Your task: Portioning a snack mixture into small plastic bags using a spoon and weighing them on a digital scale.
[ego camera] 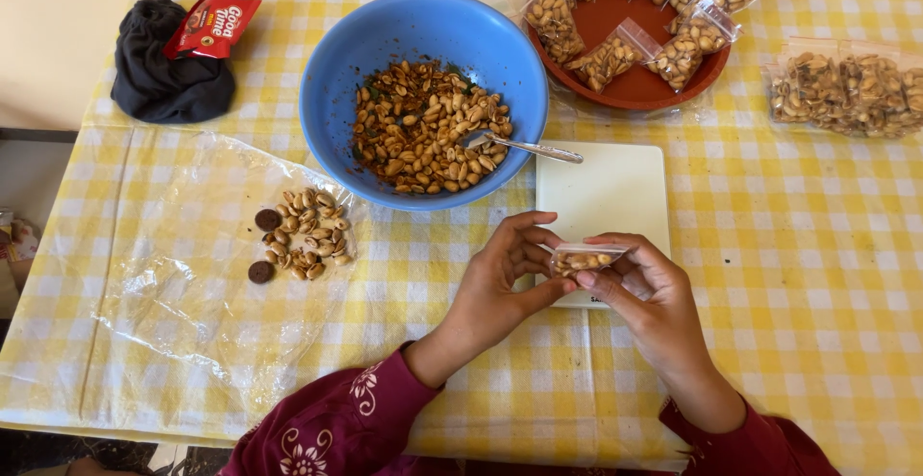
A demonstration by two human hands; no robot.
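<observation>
Both of my hands grip a small clear bag of peanuts (584,261) over the near edge of a white kitchen scale (606,192). My left hand (500,284) pinches the bag's left end between thumb and fingers. My right hand (644,288) pinches its right end. Behind the hands stands a blue bowl (332,82) holding spiced peanuts (423,130), with a metal spoon (529,146) resting in it, handle pointing right.
A brown plate (635,91) at the back carries several filled small bags. More filled bags (846,91) lie at the right. A loose peanut pile (308,234) with two dark round biscuits sits on clear plastic sheet (173,274). A dark cloth (168,77) and red wrapper (212,26) lie far left.
</observation>
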